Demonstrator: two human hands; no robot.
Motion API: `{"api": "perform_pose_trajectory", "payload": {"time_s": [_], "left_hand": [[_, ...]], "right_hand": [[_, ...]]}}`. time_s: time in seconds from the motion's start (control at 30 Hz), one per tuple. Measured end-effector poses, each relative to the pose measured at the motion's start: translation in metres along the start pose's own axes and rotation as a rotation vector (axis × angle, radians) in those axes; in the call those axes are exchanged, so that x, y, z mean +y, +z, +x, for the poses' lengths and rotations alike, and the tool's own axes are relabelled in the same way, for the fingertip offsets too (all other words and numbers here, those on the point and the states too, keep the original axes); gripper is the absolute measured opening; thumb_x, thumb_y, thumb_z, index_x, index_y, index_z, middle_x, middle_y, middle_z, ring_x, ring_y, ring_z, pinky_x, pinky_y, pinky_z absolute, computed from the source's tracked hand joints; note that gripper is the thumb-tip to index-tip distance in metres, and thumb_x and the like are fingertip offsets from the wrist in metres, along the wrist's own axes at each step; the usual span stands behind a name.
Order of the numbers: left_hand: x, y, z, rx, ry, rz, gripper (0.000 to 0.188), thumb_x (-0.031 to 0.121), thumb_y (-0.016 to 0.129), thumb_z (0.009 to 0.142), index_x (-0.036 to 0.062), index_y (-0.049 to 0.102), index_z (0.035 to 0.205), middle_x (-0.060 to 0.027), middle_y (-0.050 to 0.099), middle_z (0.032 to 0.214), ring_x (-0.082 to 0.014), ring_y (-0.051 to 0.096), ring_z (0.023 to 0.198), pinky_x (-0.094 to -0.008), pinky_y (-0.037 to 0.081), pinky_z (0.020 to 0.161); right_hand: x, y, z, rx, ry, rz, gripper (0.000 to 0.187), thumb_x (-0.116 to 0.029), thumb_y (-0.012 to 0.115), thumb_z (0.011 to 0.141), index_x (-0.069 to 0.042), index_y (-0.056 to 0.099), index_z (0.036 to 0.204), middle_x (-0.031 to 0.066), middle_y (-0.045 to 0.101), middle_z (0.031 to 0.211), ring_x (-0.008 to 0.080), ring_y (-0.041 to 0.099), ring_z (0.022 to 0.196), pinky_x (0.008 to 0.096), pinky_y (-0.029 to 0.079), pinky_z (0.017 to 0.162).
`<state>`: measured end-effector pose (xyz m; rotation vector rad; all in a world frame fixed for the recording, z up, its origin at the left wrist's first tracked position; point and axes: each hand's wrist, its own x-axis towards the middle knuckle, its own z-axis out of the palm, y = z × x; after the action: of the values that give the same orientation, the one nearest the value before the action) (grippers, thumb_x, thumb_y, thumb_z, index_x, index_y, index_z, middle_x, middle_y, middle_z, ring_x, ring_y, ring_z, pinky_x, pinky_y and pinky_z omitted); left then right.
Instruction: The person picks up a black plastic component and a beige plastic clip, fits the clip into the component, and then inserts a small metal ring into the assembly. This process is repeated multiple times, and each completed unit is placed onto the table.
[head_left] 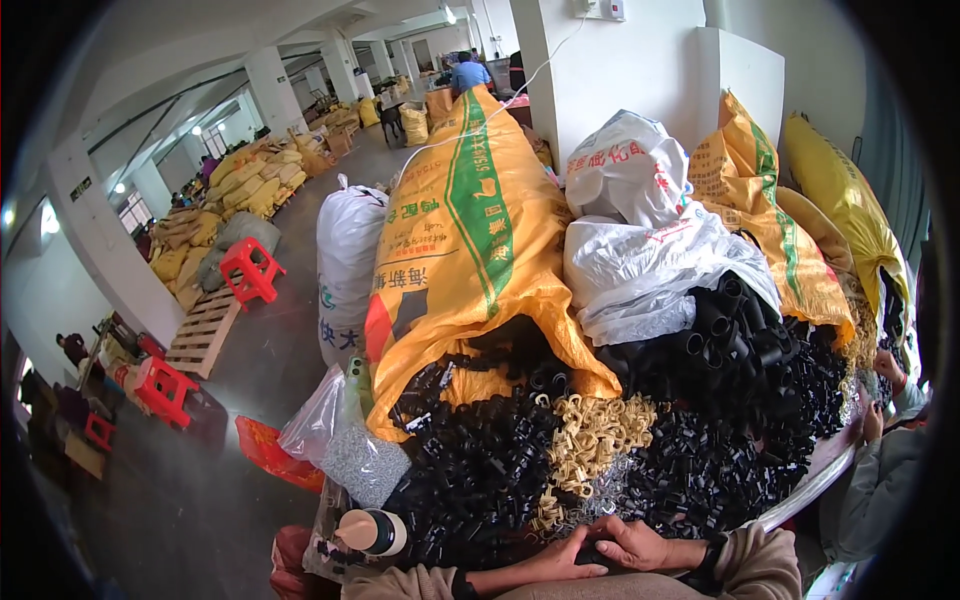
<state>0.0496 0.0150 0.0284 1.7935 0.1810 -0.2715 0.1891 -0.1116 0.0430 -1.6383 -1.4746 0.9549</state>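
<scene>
My left hand (556, 558) and my right hand (636, 545) meet at the near edge of the table, fingers bent inward and almost touching. Whatever they pinch is hidden or too small to name; a dark patch shows between them. Just beyond lie small clear pieces (603, 490) and a heap of beige plastic clips (590, 440). Small black plastic parts (470, 465) are piled to the left, and more black parts (690, 490) spread to the right.
A bottle with a pink lid (372, 532) stands left of my hands, near a bag of grey granules (365, 465). An orange woven sack (480, 260) spills parts; black tubes (715, 330) lie under white bags (660, 265). Another person's hand (886, 368) is at the right. Red stools (250, 270) stand on the floor.
</scene>
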Motion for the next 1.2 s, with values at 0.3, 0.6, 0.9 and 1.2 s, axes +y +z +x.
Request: {"api": "perform_pose_trajectory", "payload": {"time_s": [0.3, 0.6, 0.9, 1.2], "left_hand": [[-0.011, 0.001, 0.000, -0.140, 0.135, -0.243, 0.079, 0.038, 0.058, 0.076, 0.0011, 0.013, 0.130, -0.0189, 0.031, 0.126, -0.0246, 0.028, 0.119, -0.0330, 0.024, 0.098], [-0.022, -0.018, 0.007, -0.086, 0.127, -0.145, 0.073, 0.035, 0.058, 0.076, 0.0014, 0.019, 0.128, -0.0167, 0.035, 0.123, -0.0227, 0.032, 0.116, -0.0326, 0.027, 0.096], [-0.015, -0.012, -0.021, -0.063, -0.078, -0.195, 0.062, 0.029, 0.057, 0.078, 0.0019, 0.028, 0.124, -0.0130, 0.042, 0.118, -0.0193, 0.039, 0.111, -0.0309, 0.032, 0.092], [0.007, -0.040, 0.004, 0.231, 0.040, 0.034, 0.050, 0.022, 0.060, 0.076, 0.0022, 0.038, 0.118, -0.0082, 0.053, 0.100, -0.0159, 0.053, 0.086, -0.0281, 0.044, 0.074]], "right_hand": [[0.007, 0.001, -0.005, -0.043, -0.191, -0.031, 0.020, -0.022, 0.045, 0.086, -0.003, 0.045, 0.091, 0.0130, 0.055, 0.063, 0.0254, 0.057, 0.051, 0.0307, 0.044, 0.045], [0.023, 0.006, -0.004, 0.047, -0.280, 0.139, 0.013, -0.016, 0.043, 0.086, -0.003, 0.045, 0.087, 0.0084, 0.050, 0.057, 0.0197, 0.052, 0.046, 0.0276, 0.041, 0.043], [0.008, -0.046, -0.007, 0.325, -0.113, 0.083, 0.014, -0.015, 0.040, 0.084, -0.003, 0.044, 0.080, 0.0044, 0.044, 0.067, 0.0126, 0.044, 0.057, 0.0242, 0.038, 0.052], [-0.001, -0.045, 0.029, 0.535, 0.311, 0.610, 0.024, -0.027, 0.036, 0.088, -0.006, 0.041, 0.079, -0.0020, 0.036, 0.074, 0.0072, 0.033, 0.064, 0.0191, 0.031, 0.055]]}}
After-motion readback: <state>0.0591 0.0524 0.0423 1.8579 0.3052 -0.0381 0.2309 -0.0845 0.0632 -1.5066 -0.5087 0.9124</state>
